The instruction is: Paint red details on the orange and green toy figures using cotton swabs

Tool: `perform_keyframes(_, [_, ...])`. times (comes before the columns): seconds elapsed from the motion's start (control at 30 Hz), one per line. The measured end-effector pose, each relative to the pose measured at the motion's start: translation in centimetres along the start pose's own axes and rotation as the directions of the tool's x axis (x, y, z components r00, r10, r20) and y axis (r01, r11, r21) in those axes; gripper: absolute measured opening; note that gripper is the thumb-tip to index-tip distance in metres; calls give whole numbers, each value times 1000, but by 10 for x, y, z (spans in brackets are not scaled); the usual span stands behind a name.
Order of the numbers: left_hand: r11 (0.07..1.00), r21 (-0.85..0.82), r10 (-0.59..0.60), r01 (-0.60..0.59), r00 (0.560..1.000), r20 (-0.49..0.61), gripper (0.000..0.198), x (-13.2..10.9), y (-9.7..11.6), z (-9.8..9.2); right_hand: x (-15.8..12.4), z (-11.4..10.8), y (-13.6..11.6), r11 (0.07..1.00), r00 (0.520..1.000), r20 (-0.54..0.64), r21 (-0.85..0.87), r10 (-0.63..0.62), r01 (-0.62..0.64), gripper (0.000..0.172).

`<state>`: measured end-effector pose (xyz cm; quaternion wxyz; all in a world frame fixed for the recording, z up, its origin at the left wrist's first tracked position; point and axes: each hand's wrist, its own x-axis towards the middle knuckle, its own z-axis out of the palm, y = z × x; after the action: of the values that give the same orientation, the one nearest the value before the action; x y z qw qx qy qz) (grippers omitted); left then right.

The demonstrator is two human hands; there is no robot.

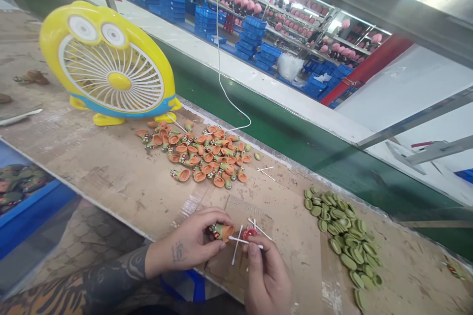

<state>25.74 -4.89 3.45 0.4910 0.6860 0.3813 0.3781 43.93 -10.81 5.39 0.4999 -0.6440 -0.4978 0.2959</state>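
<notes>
My left hand [192, 243] holds a small orange cone-shaped toy piece [222, 231] with its open end turned right. Beside it, my right hand [266, 278] grips a white cotton swab [244, 241] whose tip points toward the piece. A small red cap [250, 233] sits by my right fingers, with a few more swabs [258, 229] around it. Both hands work near the front edge of the worn tabletop [121, 177].
A heap of several orange toy pieces [199, 155] lies mid-table. A pile of green oval discs [343, 229] spreads at right. A yellow cartoon fan [107, 64] stands at back left, its white cord [225, 93] trailing. A green conveyor [295, 133] runs behind. A blue bin [22, 197] sits at left.
</notes>
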Motion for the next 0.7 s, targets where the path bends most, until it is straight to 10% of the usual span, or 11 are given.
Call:
perform_keyframes(0.5, [998,-65,25,-23,999,22,44,1,-1,0,3,3,2,1000,999,30,6,29,-30,35])
perform_keyframes(0.7, [953,-266,-146,146,989,20,30,-1,-3,4,12,-15,11,994,994,-49,-49,-99,96,30])
